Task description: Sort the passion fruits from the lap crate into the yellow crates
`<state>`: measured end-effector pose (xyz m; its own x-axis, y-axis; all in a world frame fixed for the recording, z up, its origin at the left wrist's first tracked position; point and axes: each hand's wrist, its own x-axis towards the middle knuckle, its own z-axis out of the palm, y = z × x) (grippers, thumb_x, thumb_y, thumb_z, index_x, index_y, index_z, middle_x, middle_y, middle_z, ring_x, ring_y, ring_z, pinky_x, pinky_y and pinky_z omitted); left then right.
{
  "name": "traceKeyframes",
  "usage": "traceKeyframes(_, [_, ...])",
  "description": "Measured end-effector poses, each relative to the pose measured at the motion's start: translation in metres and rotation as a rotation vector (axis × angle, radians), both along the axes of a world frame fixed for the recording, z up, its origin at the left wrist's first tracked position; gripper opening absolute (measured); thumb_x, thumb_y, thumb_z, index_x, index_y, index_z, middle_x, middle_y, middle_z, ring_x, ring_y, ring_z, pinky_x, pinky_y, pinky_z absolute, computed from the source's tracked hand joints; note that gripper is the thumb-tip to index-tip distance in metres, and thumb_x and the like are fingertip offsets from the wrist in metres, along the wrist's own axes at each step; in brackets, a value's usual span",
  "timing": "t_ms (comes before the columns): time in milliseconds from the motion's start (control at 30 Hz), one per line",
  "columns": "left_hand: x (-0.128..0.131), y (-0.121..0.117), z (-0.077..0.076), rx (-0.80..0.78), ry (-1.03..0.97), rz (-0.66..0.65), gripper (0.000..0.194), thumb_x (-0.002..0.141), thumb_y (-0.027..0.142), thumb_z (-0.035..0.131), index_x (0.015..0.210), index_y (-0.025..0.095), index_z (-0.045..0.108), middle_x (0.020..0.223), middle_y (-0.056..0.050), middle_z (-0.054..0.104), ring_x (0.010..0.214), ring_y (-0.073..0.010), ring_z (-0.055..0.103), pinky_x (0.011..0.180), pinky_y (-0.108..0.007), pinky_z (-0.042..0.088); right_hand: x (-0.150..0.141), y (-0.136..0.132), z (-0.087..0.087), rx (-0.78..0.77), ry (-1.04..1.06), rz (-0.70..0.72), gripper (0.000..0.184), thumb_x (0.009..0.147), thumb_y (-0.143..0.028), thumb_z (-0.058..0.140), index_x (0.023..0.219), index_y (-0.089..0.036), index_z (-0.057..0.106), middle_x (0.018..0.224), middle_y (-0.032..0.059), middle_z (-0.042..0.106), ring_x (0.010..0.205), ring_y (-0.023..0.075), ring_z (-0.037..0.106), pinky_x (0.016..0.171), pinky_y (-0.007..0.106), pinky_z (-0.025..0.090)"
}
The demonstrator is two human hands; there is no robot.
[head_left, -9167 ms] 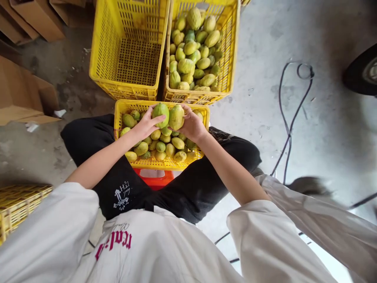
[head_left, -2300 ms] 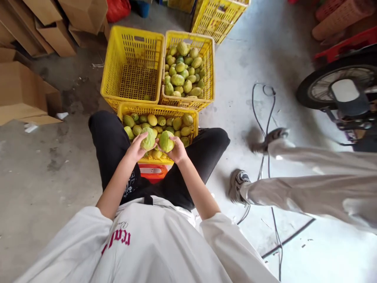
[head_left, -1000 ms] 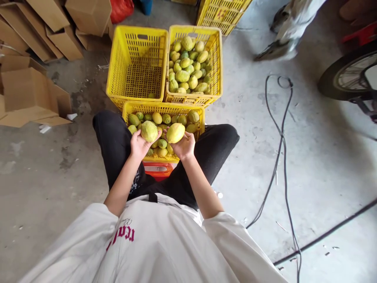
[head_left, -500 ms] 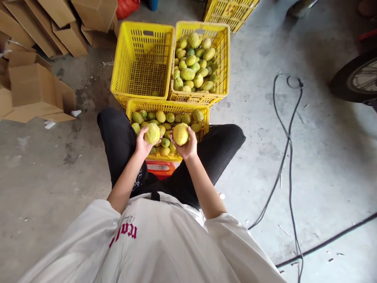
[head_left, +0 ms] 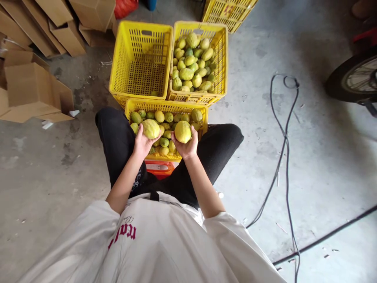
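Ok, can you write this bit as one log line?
left hand: holding one yellow fruit | right hand: holding another yellow fruit | below both: yellow plastic crate with fruit

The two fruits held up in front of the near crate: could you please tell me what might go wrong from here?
The left hand cradles a yellow-green fruit, the right hand a yellow fruit; either could slip and bruise against the fruits in the near crate.
The looped cable on the floor to the right might trip someone walking past.
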<state>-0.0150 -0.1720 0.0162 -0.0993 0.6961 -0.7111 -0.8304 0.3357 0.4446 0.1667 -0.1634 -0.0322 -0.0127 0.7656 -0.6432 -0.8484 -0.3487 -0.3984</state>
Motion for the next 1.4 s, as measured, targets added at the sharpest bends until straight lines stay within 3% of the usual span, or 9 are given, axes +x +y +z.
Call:
traceKeyframes(300, [-0.002, -0.006, -0.008, 0.086, 0.071, -0.078, 0.022, 0.108, 0.047, 0.081, 0.112, 0.026, 0.074, 0.107, -0.002, 0.081, 0.109, -0.0275, 0.089, 0.1, -0.04, 0.074, -0.009, -0.007, -0.008, 0.096, -0.058, 0.186, 0.038, 0.083, -0.042, 0.095, 0.109, -0.031, 0.069, 0.102, 0.0024, 0.087, 0.11, 0.034, 0.09, 0.09, 0.048, 0.08])
traceKeyframes(467, [-0.001, -0.005, -0.005, 0.135, 0.037, -0.119, 0.033, 0.105, 0.052, 0.074, 0.123, 0.025, 0.078, 0.122, -0.012, 0.087, 0.144, -0.0391, 0.083, 0.119, -0.053, 0.07, -0.007, -0.005, -0.005, 0.109, -0.053, 0.161, 0.032, 0.092, -0.046, 0.082, 0.12, -0.033, 0.072, 0.103, 0.0008, 0.087, 0.111, 0.0323, 0.09, 0.09, 0.046, 0.08])
traceKeyframes(600, [-0.001, -0.004, -0.005, 0.118, 0.017, -0.096, 0.026, 0.11, 0.041, 0.069, 0.131, 0.027, 0.076, 0.126, -0.01, 0.087, 0.151, -0.0358, 0.079, 0.12, -0.051, 0.071, -0.002, -0.004, -0.002, 0.144, -0.031, 0.138, 0.038, 0.089, -0.047, 0.07, 0.124, -0.031, 0.074, 0.113, 0.0059, 0.088, 0.129, 0.0384, 0.086, 0.099, 0.054, 0.079])
traceKeyframes(733, [0.0, -0.004, -0.005, 0.073, 0.081, -0.075, 0.017, 0.116, 0.038, 0.068, 0.122, 0.026, 0.078, 0.122, -0.009, 0.085, 0.138, -0.0287, 0.083, 0.113, -0.039, 0.073, -0.002, -0.004, 0.001, 0.2, -0.028, 0.21, 0.05, 0.08, -0.045, 0.073, 0.127, -0.03, 0.075, 0.119, 0.0092, 0.089, 0.134, 0.0424, 0.084, 0.1, 0.058, 0.077])
traceKeyframes(867, [0.0, -0.003, 0.0, 0.044, 0.1, -0.046, 0.011, 0.116, 0.034, 0.071, 0.111, 0.026, 0.076, 0.107, -0.004, 0.083, 0.115, -0.0225, 0.086, 0.102, -0.032, 0.075, -0.005, -0.007, 0.0, 0.207, -0.042, 0.302, 0.053, 0.077, -0.05, 0.082, 0.124, -0.03, 0.072, 0.104, 0.0061, 0.085, 0.126, 0.0409, 0.086, 0.097, 0.053, 0.078])
traceKeyframes(1100, [0.004, -0.001, 0.013, 0.022, 0.054, -0.119, 0.029, 0.124, 0.036, 0.053, 0.108, 0.021, 0.072, 0.086, -0.002, 0.08, 0.065, -0.0142, 0.077, 0.054, -0.023, 0.06, -0.008, -0.011, 0.001, 0.2, -0.034, 0.411, 0.058, 0.069, -0.049, 0.095, 0.116, -0.031, 0.066, 0.098, 0.0017, 0.081, 0.104, 0.0372, 0.089, 0.091, 0.052, 0.081])
traceKeyframes(1200, [0.003, -0.001, 0.01, 0.01, 0.065, -0.132, 0.037, 0.124, 0.038, 0.047, 0.105, 0.022, 0.073, 0.087, -0.007, 0.081, 0.082, -0.0209, 0.087, 0.063, -0.026, 0.066, -0.009, -0.012, 0.002, 0.239, -0.068, 0.38, 0.056, 0.072, -0.049, 0.096, 0.116, -0.033, 0.064, 0.105, 0.0012, 0.084, 0.103, 0.0345, 0.089, 0.089, 0.05, 0.081])
traceKeyframes(1300, [0.001, -0.002, 0.002, 0.049, 0.071, -0.105, 0.031, 0.118, 0.046, 0.06, 0.106, 0.022, 0.076, 0.1, -0.01, 0.085, 0.117, -0.0312, 0.09, 0.096, -0.039, 0.077, -0.01, -0.012, -0.001, 0.255, -0.11, 0.332, 0.046, 0.08, -0.044, 0.092, 0.116, -0.033, 0.065, 0.107, 0.0006, 0.085, 0.108, 0.0327, 0.089, 0.091, 0.048, 0.08])
traceKeyframes(1400, [0.0, -0.003, -0.005, 0.077, 0.076, -0.079, 0.017, 0.11, 0.039, 0.072, 0.11, 0.023, 0.078, 0.112, -0.008, 0.086, 0.132, -0.0314, 0.086, 0.112, -0.043, 0.074, -0.009, -0.011, -0.005, 0.233, -0.154, 0.266, 0.044, 0.08, -0.04, 0.093, 0.115, -0.032, 0.066, 0.106, -0.0004, 0.085, 0.117, 0.0327, 0.088, 0.097, 0.049, 0.08])
